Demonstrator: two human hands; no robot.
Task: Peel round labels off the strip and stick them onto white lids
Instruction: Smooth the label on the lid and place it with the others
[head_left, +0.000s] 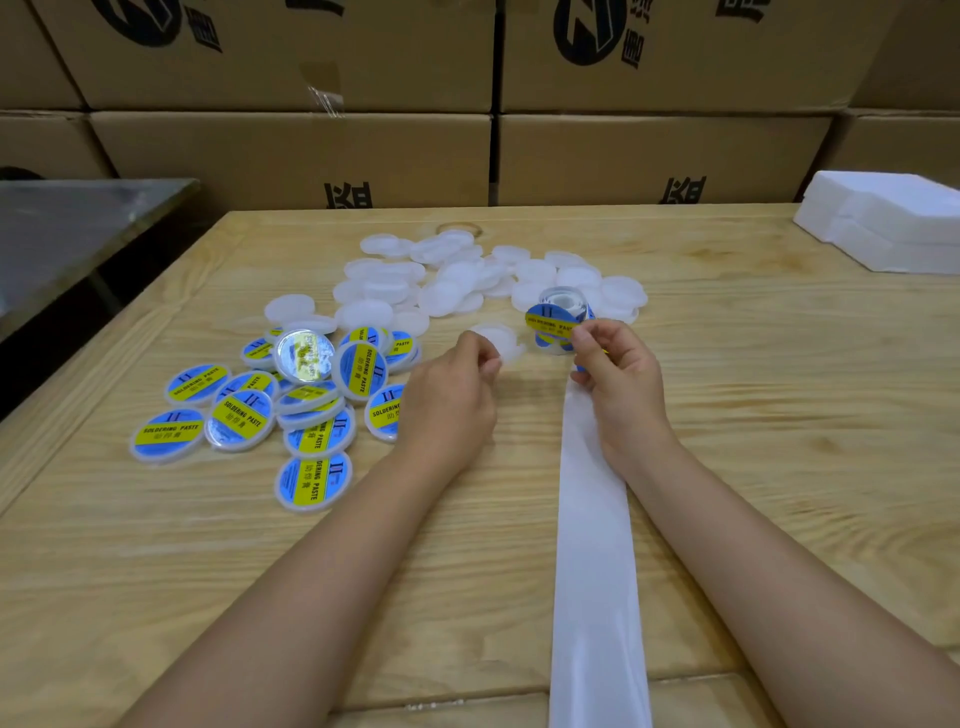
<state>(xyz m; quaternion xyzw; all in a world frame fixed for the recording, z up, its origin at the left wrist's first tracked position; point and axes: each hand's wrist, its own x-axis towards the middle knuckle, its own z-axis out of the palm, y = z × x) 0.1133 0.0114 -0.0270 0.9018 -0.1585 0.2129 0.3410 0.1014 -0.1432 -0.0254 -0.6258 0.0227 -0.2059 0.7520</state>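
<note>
My left hand (457, 384) pinches a plain white lid (501, 339) by its near edge, just above the wooden table. My right hand (618, 371) pinches a round blue and yellow label (551, 321) at its right edge, holding it up beside the lid. Behind the label sits the curled strip of labels (563, 301). The empty white backing strip (595, 545) runs from under my right hand down to the table's near edge. A heap of plain white lids (467, 280) lies beyond my hands.
Several labelled lids (291, 405) lie in a pile at the left on the wooden table (779, 415). White foam blocks (893, 228) sit at the far right corner. Cardboard boxes (395, 150) wall off the back. A metal table (67, 223) stands at the left.
</note>
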